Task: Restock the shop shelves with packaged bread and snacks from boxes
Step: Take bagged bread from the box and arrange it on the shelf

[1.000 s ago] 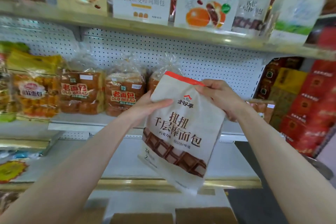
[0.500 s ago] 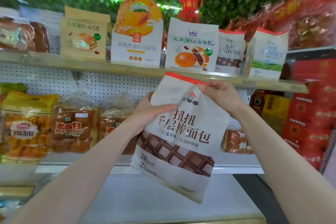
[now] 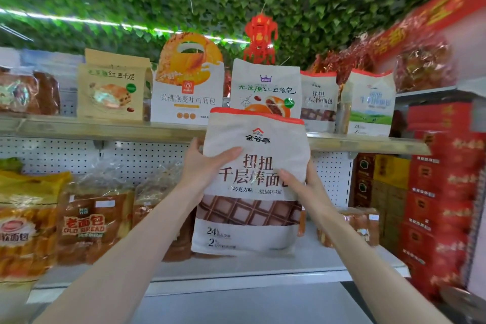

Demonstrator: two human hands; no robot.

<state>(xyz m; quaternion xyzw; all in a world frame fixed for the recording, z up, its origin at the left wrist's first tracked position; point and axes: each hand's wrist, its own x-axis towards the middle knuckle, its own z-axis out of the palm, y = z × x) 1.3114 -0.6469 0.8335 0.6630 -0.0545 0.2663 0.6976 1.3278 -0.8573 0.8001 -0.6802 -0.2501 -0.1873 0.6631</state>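
I hold a white bread bag (image 3: 252, 234) with a red top edge and a chocolate-grid band upright in front of the shelves. My left hand (image 3: 202, 168) grips its left side, thumb across the front. My right hand (image 3: 302, 184) grips its right side, thumb on the front. The bag's top reaches just above the upper shelf (image 3: 105, 127). A matching bag (image 3: 319, 98) stands on that shelf, up and to the right of the held one.
The upper shelf carries a brown paper bag (image 3: 114, 92), an orange-handled toast bag (image 3: 188, 87), a red-bean bun bag (image 3: 265, 84) and a blue-and-green bag (image 3: 370, 102). Clear-wrapped loaves (image 3: 89, 226) fill the middle shelf's left. Red boxes (image 3: 441, 192) stack at right.
The bag has risen and turned upright, its top now level with the upper shelf. My right hand slid from the bag's top corner down to its right side. The view tilted upward.
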